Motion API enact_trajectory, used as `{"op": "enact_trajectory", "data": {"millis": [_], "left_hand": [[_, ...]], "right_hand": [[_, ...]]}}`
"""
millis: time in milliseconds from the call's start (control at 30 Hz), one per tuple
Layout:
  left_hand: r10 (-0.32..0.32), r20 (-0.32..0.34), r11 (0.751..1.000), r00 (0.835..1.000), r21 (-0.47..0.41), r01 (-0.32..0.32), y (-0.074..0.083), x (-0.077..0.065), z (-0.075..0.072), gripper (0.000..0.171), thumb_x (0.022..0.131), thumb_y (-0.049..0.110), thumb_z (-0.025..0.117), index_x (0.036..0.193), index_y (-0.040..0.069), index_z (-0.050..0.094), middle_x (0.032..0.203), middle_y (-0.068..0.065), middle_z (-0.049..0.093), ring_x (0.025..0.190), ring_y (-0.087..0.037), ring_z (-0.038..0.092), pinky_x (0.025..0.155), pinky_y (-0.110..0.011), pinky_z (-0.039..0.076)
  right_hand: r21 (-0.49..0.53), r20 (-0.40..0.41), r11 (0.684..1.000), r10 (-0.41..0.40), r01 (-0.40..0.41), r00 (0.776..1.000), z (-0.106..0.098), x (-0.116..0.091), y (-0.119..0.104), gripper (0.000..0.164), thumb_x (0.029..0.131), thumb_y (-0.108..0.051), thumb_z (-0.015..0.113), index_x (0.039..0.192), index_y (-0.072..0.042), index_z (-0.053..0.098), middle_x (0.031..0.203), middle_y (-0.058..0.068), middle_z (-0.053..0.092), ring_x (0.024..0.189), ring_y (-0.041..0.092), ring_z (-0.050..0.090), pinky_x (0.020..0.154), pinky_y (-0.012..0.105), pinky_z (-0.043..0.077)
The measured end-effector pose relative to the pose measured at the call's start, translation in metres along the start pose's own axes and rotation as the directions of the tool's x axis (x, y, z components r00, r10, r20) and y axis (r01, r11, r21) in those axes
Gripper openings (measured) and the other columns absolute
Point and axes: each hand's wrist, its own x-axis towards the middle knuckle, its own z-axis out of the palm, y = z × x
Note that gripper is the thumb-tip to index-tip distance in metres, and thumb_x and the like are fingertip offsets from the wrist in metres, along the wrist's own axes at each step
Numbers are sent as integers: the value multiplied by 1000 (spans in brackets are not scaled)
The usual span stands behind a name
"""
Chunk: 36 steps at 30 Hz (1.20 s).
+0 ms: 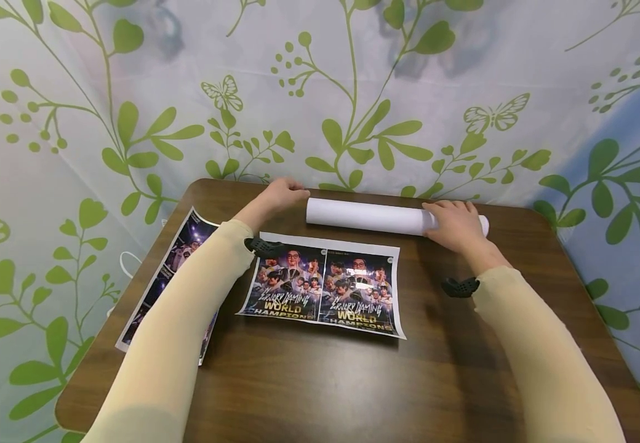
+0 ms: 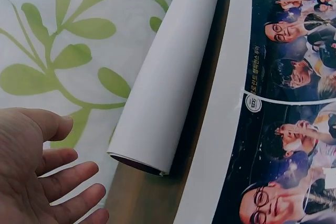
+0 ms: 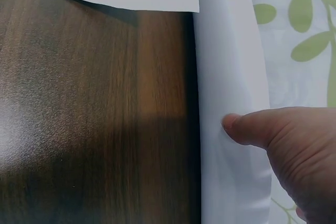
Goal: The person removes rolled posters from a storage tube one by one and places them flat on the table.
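Note:
A white paper roll lies along the back of the wooden table, its open left end showing a dark inside in the left wrist view. My right hand grips the roll near its right end; in the right wrist view the thumb lies on the white paper, and the other fingers are mostly hidden. Just off the roll's left end is my left hand, its fingers spread and slightly bent with nothing between them. In front of the roll lies a printed poster sheet with two matching group pictures, its edges curling up.
A second printed sheet lies at the table's left edge, partly under my left forearm. Behind the wooden table hangs a white curtain with green leaves and butterflies. A white cable loops beside the left edge.

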Motion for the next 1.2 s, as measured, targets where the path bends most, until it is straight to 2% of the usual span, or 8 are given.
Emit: {"op": "enact_trajectory", "data": {"millis": [133, 233, 333, 567, 1033, 1200], "left_hand": [[-81, 20, 994, 996, -74, 82, -5, 7, 7, 55, 106, 35, 55, 150, 2, 48, 152, -19, 45, 136, -37, 46, 109, -49, 41], [-151, 46, 976, 987, -153, 157, -10, 11, 12, 57, 107, 35, 55, 153, 4, 45, 150, -20, 48, 132, -37, 50, 107, -50, 43], [-181, 54, 960, 982, -206, 188, -14, 13, 17, 55, 106, 35, 56, 150, 3, 48, 143, -19, 53, 128, -34, 51, 106, -49, 44], [-208, 53, 940, 977, -266, 215, -21, 19, 26, 56, 105, 34, 58, 148, 1, 49, 141, -16, 57, 128, -33, 53, 104, -47, 46], [-279, 18, 893, 960, -363, 266, -23, 24, 38, 51, 104, 29, 60, 144, -2, 54, 138, -18, 60, 129, -35, 53, 106, -47, 44], [-277, 14, 884, 961, -387, 261, -24, 26, 42, 46, 104, 25, 60, 141, -2, 58, 136, -19, 59, 127, -35, 53, 107, -48, 43]], "right_hand": [[4, 10, 1000, 1, -1, 1000, 1, 2, 0, 74, 90, -29, 77, 153, -7, 45, 151, 25, 45, 137, 51, 34, 112, 70, 15], [6, 18, 1000, 0, -1, 1000, 3, 4, 1, 73, 90, -28, 76, 153, -6, 46, 150, 26, 46, 136, 52, 36, 112, 71, 15], [6, 26, 1000, 1, -1, 1000, 6, 7, 3, 72, 90, -26, 75, 153, -6, 46, 149, 27, 46, 135, 52, 37, 112, 71, 16], [2, 11, 1000, 0, 0, 1000, 9, 7, 5, 68, 91, -23, 74, 151, -6, 48, 147, 27, 48, 134, 52, 40, 112, 70, 19], [13, -26, 1000, -13, 13, 1000, 10, 7, 5, 62, 89, -23, 78, 145, -7, 55, 139, 24, 56, 126, 50, 47, 103, 67, 34], [25, -21, 1000, 1, -1, 1000, 9, 7, 4, 63, 89, -22, 78, 145, -7, 55, 140, 24, 55, 127, 50, 46, 101, 68, 36]]}}
